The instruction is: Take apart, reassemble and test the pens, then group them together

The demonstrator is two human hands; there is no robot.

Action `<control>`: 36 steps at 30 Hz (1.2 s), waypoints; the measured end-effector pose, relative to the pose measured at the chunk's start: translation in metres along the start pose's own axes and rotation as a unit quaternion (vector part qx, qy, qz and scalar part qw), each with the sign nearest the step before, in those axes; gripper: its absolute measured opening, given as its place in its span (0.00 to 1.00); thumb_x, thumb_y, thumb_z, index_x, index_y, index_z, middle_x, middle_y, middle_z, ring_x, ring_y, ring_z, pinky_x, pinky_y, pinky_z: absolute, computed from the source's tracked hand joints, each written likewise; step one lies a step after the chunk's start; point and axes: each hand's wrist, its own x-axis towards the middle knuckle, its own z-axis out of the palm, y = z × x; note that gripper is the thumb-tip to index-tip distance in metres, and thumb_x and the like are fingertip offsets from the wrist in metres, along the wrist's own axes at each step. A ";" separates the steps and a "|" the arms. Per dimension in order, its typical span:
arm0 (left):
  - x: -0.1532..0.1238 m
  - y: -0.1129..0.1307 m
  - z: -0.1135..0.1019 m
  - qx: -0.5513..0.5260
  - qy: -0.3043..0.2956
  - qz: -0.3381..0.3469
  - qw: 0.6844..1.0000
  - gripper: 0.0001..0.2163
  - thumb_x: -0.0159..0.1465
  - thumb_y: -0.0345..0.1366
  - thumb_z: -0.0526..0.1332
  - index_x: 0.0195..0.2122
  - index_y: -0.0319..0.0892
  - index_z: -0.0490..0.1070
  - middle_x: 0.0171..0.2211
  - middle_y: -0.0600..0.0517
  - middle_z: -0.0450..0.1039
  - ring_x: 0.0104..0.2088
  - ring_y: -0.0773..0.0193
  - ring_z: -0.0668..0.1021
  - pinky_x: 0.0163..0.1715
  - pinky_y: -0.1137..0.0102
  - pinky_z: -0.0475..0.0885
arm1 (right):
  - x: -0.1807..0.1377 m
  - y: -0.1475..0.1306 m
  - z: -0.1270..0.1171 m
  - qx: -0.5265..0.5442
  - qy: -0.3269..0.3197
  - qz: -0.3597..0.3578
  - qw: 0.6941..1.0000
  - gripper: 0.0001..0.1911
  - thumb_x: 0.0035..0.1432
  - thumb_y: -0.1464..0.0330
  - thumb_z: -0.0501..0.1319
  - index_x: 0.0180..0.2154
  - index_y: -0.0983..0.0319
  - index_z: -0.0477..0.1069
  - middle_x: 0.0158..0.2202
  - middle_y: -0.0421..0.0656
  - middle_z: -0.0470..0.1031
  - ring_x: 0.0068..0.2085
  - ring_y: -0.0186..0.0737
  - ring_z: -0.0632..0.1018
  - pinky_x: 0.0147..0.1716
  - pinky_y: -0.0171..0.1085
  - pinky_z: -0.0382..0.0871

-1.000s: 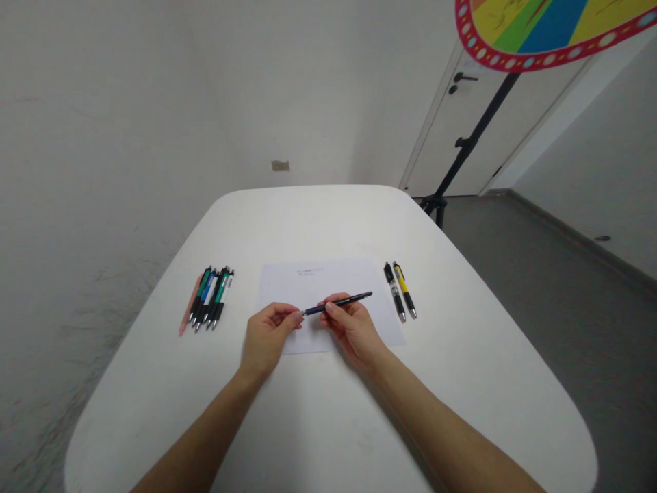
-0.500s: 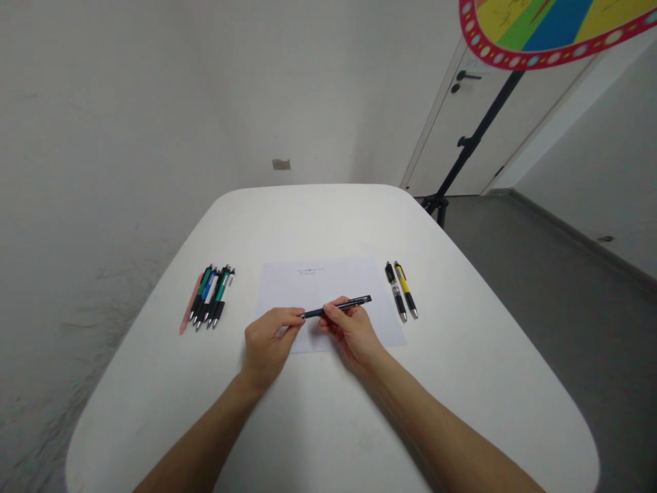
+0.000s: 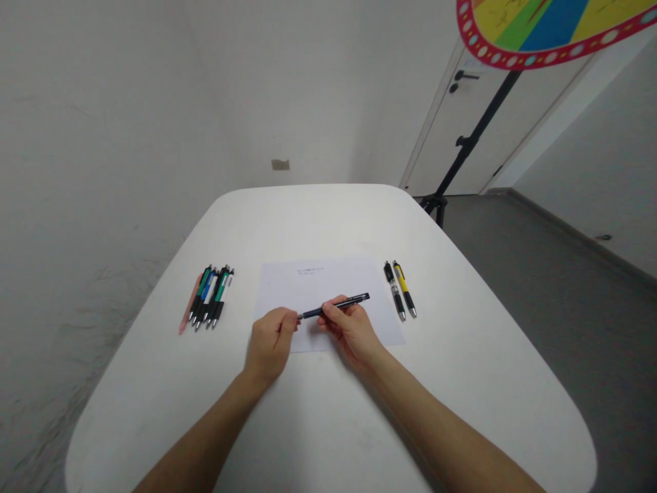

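Note:
A dark blue pen (image 3: 341, 304) is held level over a white sheet of paper (image 3: 328, 287) in the middle of the white table (image 3: 462, 383). My right hand (image 3: 349, 330) grips the pen's middle with curled fingers. My left hand (image 3: 271, 341) is closed, its fingertips pinching the pen's left tip. A row of several pens (image 3: 209, 297), green, blue and black, lies to the left of the paper, with a pink one at its outer edge. Two pens, one black (image 3: 395, 292) and one yellow (image 3: 405, 289), lie to the right of the paper.
A colourful prize wheel (image 3: 549, 27) on a black tripod stand (image 3: 465, 147) stands beyond the table's far right corner, before a white door (image 3: 487, 130). A white wall runs along the left. Grey floor lies to the right.
My left hand has closed its fingers tighter on the pen's left tip. The pen and my right hand have shifted slightly left.

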 end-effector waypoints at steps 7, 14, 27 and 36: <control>0.000 -0.002 0.001 0.031 0.004 0.021 0.999 0.10 0.65 0.38 0.57 0.28 0.42 0.73 0.25 0.54 0.75 0.26 0.66 0.76 0.29 0.71 0.68 | 0.002 0.001 -0.001 -0.006 0.009 -0.006 1.000 0.21 0.33 0.59 0.78 0.25 0.63 0.72 0.20 0.37 0.75 0.24 0.33 0.75 0.27 0.34 0.71; -0.003 -0.001 0.003 0.007 0.051 0.096 0.994 0.02 0.62 0.34 0.62 0.34 0.42 0.72 0.28 0.54 0.76 0.29 0.66 0.77 0.31 0.72 0.72 | 0.001 0.002 -0.003 -0.006 -0.007 -0.003 1.000 0.19 0.36 0.60 0.77 0.26 0.62 0.73 0.20 0.38 0.75 0.24 0.33 0.75 0.27 0.34 0.71; 0.000 -0.001 0.000 0.031 -0.022 0.014 0.999 0.14 0.67 0.39 0.53 0.26 0.42 0.71 0.22 0.55 0.72 0.24 0.67 0.73 0.26 0.72 0.65 | 0.002 0.003 -0.002 -0.004 -0.003 -0.015 1.000 0.19 0.35 0.60 0.77 0.25 0.63 0.73 0.19 0.37 0.75 0.23 0.33 0.75 0.28 0.34 0.71; -0.003 -0.001 0.002 -0.006 0.027 0.040 0.999 0.09 0.61 0.38 0.63 0.41 0.42 0.72 0.30 0.55 0.75 0.25 0.69 0.72 0.28 0.73 0.68 | 0.002 0.003 -0.003 -0.018 -0.011 -0.020 1.000 0.18 0.38 0.60 0.76 0.25 0.62 0.73 0.20 0.38 0.75 0.24 0.34 0.75 0.27 0.34 0.71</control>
